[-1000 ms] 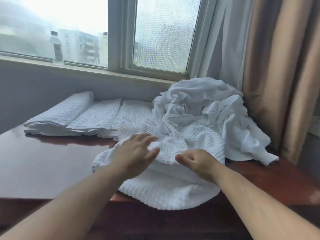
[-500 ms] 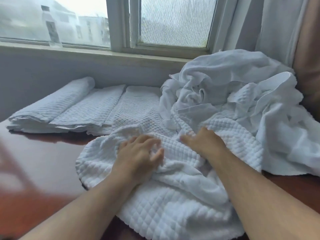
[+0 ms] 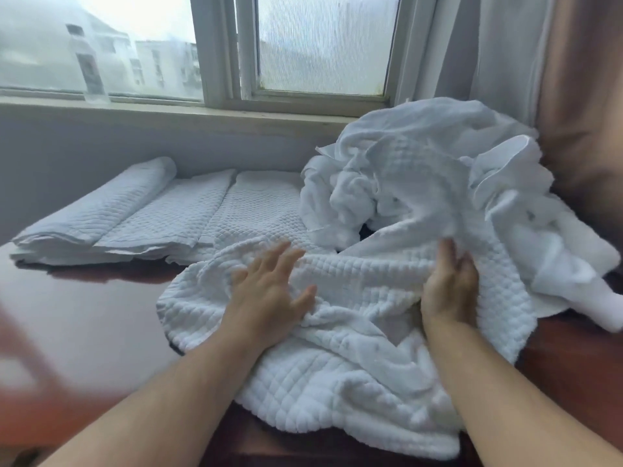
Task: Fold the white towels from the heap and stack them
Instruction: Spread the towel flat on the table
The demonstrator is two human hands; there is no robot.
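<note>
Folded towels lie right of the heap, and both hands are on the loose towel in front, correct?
No. The head view shows the folded towels left of the heap. The left hand and right hand are indeed on the loose towel.

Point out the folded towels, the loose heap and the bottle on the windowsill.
folded towels [image 3: 161, 217], head view, on the quilted top of the middle one.
heap [image 3: 421, 170], head view, on its crumpled upper middle.
bottle [image 3: 89, 74], head view, on its label, blurred.
</note>
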